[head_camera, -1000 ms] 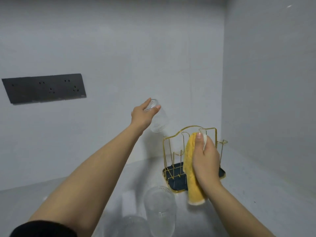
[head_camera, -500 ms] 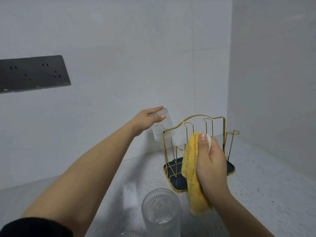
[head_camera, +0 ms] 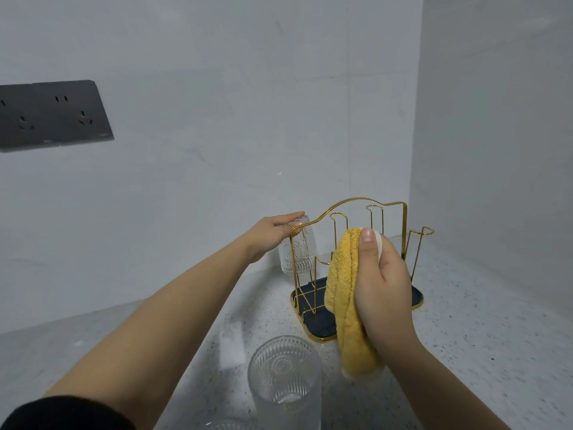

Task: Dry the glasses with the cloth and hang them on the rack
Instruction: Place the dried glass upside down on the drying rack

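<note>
A gold wire rack [head_camera: 356, 203] with a dark tray base stands on the counter near the corner. My left hand [head_camera: 276, 234] holds an upside-down ribbed glass [head_camera: 299, 252] by its base, at the rack's left end, partly behind the wire frame. My right hand [head_camera: 381, 280] grips a yellow cloth [head_camera: 344, 293] in front of the rack, and the cloth hangs down from my fist. A second ribbed glass [head_camera: 285, 380] stands upright on the counter close to me. The rim of a third glass [head_camera: 226, 425] peeks in at the bottom edge.
The speckled white counter [head_camera: 465, 336] runs into a corner of two white walls. A dark socket panel [head_camera: 52, 114] is mounted on the left wall.
My left hand has lowered the upside-down glass from above the rack down to its left end. My right hand with the cloth has stayed in front of the rack.
</note>
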A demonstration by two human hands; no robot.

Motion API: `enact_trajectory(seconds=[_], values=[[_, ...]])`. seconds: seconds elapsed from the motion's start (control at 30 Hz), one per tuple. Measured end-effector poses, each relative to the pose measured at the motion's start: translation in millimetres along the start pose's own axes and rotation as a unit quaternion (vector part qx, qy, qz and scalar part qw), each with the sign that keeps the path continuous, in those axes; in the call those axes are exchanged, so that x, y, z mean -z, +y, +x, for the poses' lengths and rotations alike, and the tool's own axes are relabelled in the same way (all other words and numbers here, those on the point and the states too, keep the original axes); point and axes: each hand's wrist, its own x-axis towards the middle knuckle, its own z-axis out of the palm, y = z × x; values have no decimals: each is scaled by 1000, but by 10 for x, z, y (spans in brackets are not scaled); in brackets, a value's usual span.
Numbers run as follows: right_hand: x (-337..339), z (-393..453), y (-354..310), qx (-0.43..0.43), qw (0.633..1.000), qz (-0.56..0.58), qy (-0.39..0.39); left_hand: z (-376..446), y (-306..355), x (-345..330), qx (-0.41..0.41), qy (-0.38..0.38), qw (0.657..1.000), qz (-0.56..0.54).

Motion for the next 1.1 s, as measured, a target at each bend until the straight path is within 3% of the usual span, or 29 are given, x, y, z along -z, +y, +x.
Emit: enact_trajectory(seconds=[0.77,0.97,1.1], values=[[8,-107,53,2,1000,6,8,-149,171,33,36,36,998,-30],[108,-265,34,16,999,-33,20,-648,413,119,38,90,995,-24],[237,-491,-11,12,998,-64,5,-1275,504,29,43,58,997,7]])
